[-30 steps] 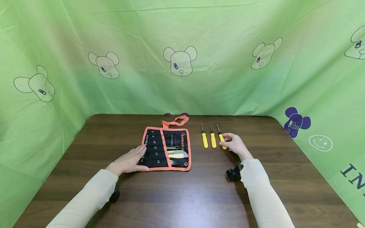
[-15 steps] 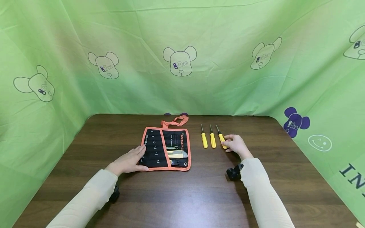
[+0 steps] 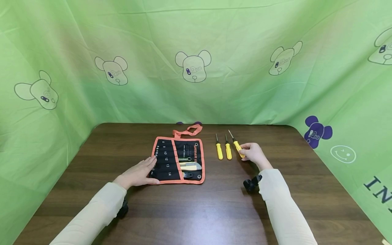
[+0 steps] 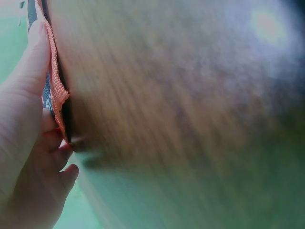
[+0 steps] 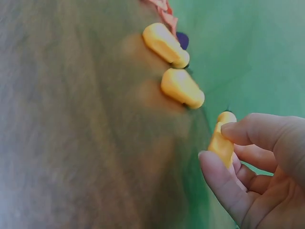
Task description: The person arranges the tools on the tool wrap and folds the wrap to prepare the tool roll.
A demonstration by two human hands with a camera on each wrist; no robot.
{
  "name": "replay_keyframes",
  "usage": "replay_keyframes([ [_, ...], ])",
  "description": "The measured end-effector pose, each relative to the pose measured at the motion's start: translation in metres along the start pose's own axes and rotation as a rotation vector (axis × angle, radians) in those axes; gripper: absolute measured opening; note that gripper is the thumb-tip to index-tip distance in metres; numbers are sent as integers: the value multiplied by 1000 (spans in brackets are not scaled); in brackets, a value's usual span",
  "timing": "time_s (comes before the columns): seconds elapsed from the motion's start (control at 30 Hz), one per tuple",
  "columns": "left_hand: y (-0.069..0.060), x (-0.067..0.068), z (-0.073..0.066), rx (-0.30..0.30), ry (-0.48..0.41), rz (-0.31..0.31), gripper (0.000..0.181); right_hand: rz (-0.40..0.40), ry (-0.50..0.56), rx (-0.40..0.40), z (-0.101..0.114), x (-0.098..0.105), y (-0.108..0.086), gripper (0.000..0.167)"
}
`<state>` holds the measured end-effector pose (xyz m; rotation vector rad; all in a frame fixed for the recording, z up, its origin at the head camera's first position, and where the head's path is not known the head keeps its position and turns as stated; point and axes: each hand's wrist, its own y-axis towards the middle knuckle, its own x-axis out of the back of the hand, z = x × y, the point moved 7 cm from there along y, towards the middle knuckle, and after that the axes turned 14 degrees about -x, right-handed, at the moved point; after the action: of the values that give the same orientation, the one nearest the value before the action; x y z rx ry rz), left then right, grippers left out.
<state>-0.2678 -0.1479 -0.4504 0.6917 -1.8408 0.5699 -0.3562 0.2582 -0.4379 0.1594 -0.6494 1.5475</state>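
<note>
My right hand [image 3: 253, 154] pinches the yellow handle of a screwdriver [image 3: 237, 145] between thumb and fingers, its shaft tilted up and leftward. In the right wrist view the thumb and index finger grip that yellow handle [image 5: 220, 143]. Two more yellow-handled screwdrivers, a middle one [image 3: 228, 151] and a left one [image 3: 219, 151], lie side by side on the table. My left hand [image 3: 137, 173] rests flat on the left edge of a black tool pouch [image 3: 166, 160] with orange trim. The pouch holds a utility knife [image 3: 190, 166], a wrench [image 3: 184, 159] and a dark-ended tool [image 3: 188, 174].
The brown wooden table [image 3: 196, 211] has a green printed cloth [image 3: 196, 98] hanging behind and at both sides. An orange strap [image 3: 188, 131] lies looped beyond the pouch's top edge. Each wrist wears a black camera, such as the right one [image 3: 252, 184].
The right hand now has the rightmost screwdriver's tip raised and swung leftward, with its handle shifted slightly right. The left hand and pouch stay put.
</note>
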Motion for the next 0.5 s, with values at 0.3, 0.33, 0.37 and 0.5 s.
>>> replay_keyframes([
  [0.3,-1,0,-1,-7,-2,-5,94,-49,-63,107,26,-1,-7,27],
  [0.33,-1,0,-1,-5,0,-4,93,-44,-69,119,29,-2,-8,27],
  [0.37,-1,0,-1,-5,0,-5,93,-39,-71,129,32,-4,-9,27],
  [0.5,0,0,-1,-7,-4,-11,92,-13,-61,169,43,-9,-13,26],
])
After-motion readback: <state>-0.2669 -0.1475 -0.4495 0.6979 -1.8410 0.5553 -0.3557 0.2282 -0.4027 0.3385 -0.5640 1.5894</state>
